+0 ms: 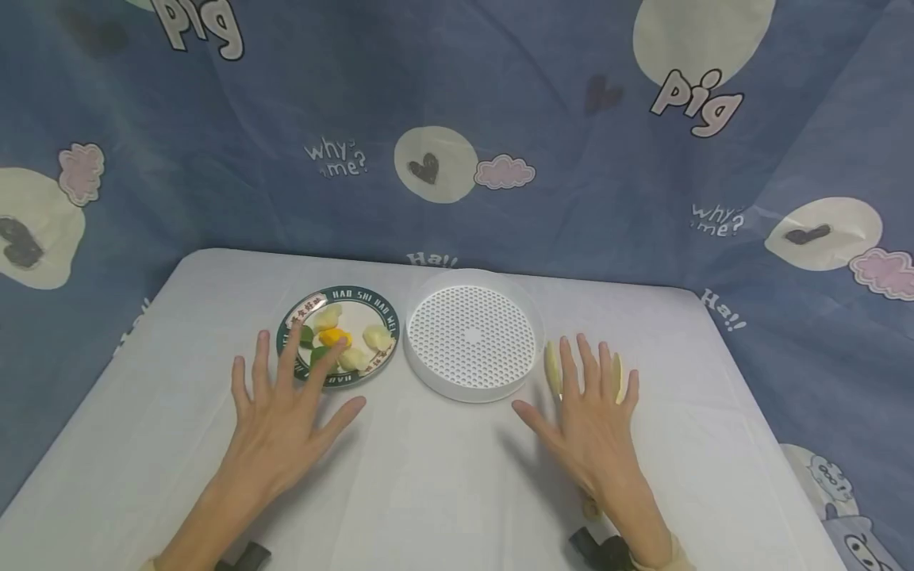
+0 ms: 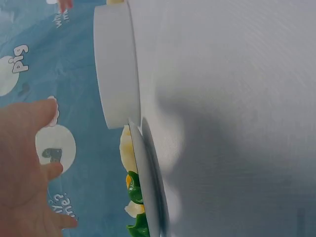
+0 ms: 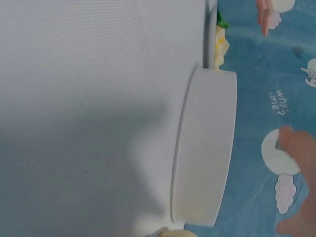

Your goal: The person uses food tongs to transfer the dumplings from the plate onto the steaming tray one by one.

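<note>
My left hand (image 1: 274,428) hovers with fingers spread, its fingertips overlapping the near left part of a green-rimmed plate (image 1: 367,296) in the head view. On that plate lie several pale yellow pieces (image 1: 377,337), an orange-yellow piece (image 1: 334,338) and glossy green pieces (image 2: 135,187). My right hand (image 1: 596,428), also spread and holding nothing, is over a utensil that looks like tongs (image 1: 552,369). Two pale yellow tips show beside its fingers; most of the utensil is hidden. Between the hands, farther back, stands a round white tray (image 1: 471,392) with a perforated base.
A white cloth covers the table (image 1: 428,492). Behind and beside it hangs a blue patterned curtain (image 1: 300,95). The tray's tall side wall (image 3: 205,148) shows in the right wrist view, close beside the plate.
</note>
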Action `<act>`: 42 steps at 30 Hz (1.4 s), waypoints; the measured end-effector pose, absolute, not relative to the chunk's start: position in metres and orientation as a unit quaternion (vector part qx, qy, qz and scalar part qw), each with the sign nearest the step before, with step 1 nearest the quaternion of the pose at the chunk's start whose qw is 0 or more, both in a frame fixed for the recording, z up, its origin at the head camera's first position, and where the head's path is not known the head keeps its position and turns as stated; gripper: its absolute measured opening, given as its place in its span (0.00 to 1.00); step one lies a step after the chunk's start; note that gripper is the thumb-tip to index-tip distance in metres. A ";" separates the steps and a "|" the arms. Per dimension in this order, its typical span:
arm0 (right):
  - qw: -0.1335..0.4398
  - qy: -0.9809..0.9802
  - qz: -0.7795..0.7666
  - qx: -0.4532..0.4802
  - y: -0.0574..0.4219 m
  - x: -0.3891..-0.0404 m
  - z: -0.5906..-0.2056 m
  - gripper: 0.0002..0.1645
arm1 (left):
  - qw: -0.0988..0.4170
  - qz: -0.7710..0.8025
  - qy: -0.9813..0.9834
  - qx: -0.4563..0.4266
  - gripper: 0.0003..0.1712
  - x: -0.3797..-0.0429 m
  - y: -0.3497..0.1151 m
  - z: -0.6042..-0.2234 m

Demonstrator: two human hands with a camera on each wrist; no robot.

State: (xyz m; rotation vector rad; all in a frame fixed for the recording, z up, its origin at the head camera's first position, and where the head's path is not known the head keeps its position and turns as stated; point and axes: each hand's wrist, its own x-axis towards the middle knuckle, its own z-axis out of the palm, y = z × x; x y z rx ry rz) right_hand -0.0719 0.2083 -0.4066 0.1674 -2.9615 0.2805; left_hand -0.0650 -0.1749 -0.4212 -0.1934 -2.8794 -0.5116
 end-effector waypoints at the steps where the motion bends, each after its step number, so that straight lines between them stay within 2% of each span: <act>1: 0.075 -0.991 0.096 0.052 0.209 -0.071 -0.407 0.66 | 0.107 -0.183 -0.975 -0.062 0.46 -0.065 -0.175 -0.420; 8: 0.031 -0.992 0.124 0.019 0.217 -0.063 -0.407 0.62 | 0.096 -0.280 -0.955 -0.009 0.40 -0.065 -0.182 -0.418; 15: -0.005 -0.993 0.114 -0.020 0.229 -0.054 -0.413 0.67 | 0.074 -0.345 -0.935 0.037 0.37 -0.066 -0.190 -0.421; 24: -0.017 -0.994 0.094 -0.056 0.241 -0.043 -0.424 0.73 | 0.011 -0.405 -0.903 0.143 0.40 -0.074 -0.201 -0.429; 35: -0.019 -0.994 0.076 -0.080 0.249 -0.042 -0.429 0.74 | -0.041 -0.541 -0.817 0.195 0.45 -0.087 -0.209 -0.436; 37: -0.016 -0.994 0.072 -0.080 0.249 -0.042 -0.430 0.73 | -0.043 -0.562 -0.804 0.190 0.47 -0.088 -0.210 -0.438; 42: -0.006 -0.995 0.073 -0.071 0.251 -0.044 -0.431 0.63 | -0.054 -0.569 -0.802 0.174 0.48 -0.091 -0.212 -0.444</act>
